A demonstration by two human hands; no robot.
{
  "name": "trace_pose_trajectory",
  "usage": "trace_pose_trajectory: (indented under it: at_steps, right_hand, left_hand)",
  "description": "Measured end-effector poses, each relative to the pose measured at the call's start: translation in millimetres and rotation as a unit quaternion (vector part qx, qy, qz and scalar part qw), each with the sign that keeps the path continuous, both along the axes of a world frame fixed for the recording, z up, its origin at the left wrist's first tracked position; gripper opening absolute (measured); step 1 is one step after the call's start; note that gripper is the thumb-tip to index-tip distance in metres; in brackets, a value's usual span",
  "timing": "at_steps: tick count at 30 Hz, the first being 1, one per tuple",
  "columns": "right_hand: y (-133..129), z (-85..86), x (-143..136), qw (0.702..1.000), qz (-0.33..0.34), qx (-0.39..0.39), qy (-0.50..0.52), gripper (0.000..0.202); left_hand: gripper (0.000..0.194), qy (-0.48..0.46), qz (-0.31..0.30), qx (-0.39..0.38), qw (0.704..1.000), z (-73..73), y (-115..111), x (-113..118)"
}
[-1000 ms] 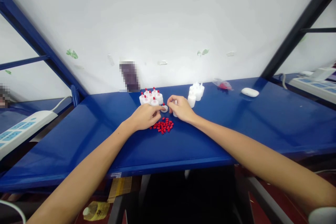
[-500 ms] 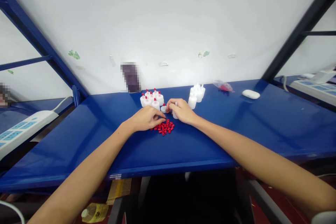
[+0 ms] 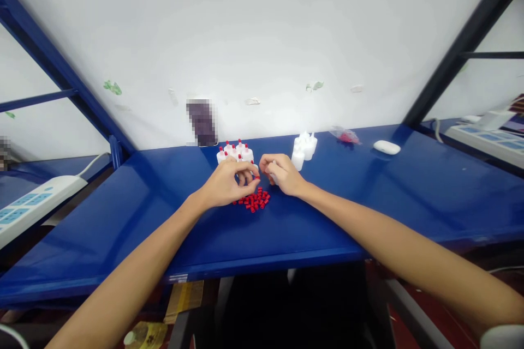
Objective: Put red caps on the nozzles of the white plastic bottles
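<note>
My left hand (image 3: pixel 230 181) pinches a small red cap (image 3: pixel 257 178) between thumb and forefinger, just above a loose pile of red caps (image 3: pixel 254 200) on the blue table. Facing it, my right hand (image 3: pixel 283 173) is closed around a small white bottle (image 3: pixel 274 170), mostly hidden by the fingers. Behind my left hand stand several white bottles with red caps (image 3: pixel 246 154), partly covered by that hand. Beyond my right hand is a group of white bottles without red caps (image 3: pixel 305 146), standing upright.
A clear bag with red pieces (image 3: pixel 346 136) and a white oval case (image 3: pixel 387 147) lie at the right rear of the blue table (image 3: pixel 327 229). A pixelated dark phone-like object (image 3: pixel 202 122) leans on the wall. Power strips (image 3: pixel 36 202) sit beyond the left and right frame posts.
My left hand has lifted from the pile with a red cap in its fingertips. My right hand has turned slightly, tilting the bottle toward the left hand.
</note>
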State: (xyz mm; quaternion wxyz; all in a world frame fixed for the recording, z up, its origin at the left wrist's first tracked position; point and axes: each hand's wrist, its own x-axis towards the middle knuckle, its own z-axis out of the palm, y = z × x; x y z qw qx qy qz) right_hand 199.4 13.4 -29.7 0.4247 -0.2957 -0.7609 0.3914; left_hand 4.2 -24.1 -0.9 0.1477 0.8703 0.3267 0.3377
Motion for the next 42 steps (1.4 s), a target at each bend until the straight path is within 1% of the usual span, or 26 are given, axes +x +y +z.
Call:
trace_pose_trajectory:
  at_steps: [3, 6, 10, 12, 14, 19, 23, 27, 31, 34, 38, 42]
  right_hand:
    - [-5, 4.5, 2, 0.993, 0.008, 0.089, -0.074, 0.016]
    - [-9, 6.9, 2, 0.972, -0.012, 0.150, -0.181, 0.017]
    - [-13, 9.1, -1, 0.937, -0.036, 0.186, -0.292, 0.027]
    - [-15, 10.3, -2, 0.927, -0.039, 0.195, -0.317, 0.029]
    - [-16, 11.4, -3, 0.923, -0.038, 0.200, -0.325, 0.029]
    - [-18, 11.7, -2, 0.929, -0.017, 0.203, -0.309, 0.028]
    - [-16, 9.3, 0, 0.944, 0.002, 0.193, -0.266, 0.024]
    - [-11, 5.4, 1, 0.968, 0.009, 0.134, -0.210, 0.019]
    - [-8, 2.3, 1, 0.987, 0.039, 0.082, -0.131, 0.014]
    - [-7, 1.9, 0, 0.992, 0.057, 0.059, -0.096, 0.013]
    - [-9, 2.4, -1, 0.991, 0.047, 0.063, -0.104, 0.018]
    - [-9, 0.4, -3, 0.996, 0.037, 0.038, -0.068, 0.012]
  left_hand:
    - [0.005, -0.009, 0.028, 0.065, 0.997, -0.7, 1, 0]
    - [0.009, -0.003, 0.041, 0.094, 0.995, -3.9, 2, 0]
    - [0.009, -0.013, 0.020, 0.086, 0.996, -7.0, 2, 0]
    - [0.009, -0.016, 0.015, 0.090, 0.996, -7.6, 2, 1]
    - [0.008, -0.016, 0.007, 0.095, 0.995, -7.7, 1, 1]
    - [0.007, -0.022, -0.012, 0.093, 0.995, -5.5, 1, 1]
    - [0.007, -0.012, -0.014, 0.076, 0.997, -4.6, 1, 2]
    - [0.011, -0.012, -0.013, 0.066, 0.998, -9.2, 2, 3]
    - [0.011, -0.039, 0.008, 0.065, 0.997, -14.7, 6, 4]
    - [0.011, -0.041, 0.010, 0.053, 0.998, -16.5, 7, 5]
    - [0.012, -0.030, 0.006, 0.031, 0.999, -17.7, 7, 7]
    - [0.014, -0.024, 0.026, 0.023, 0.999, -18.7, 9, 6]
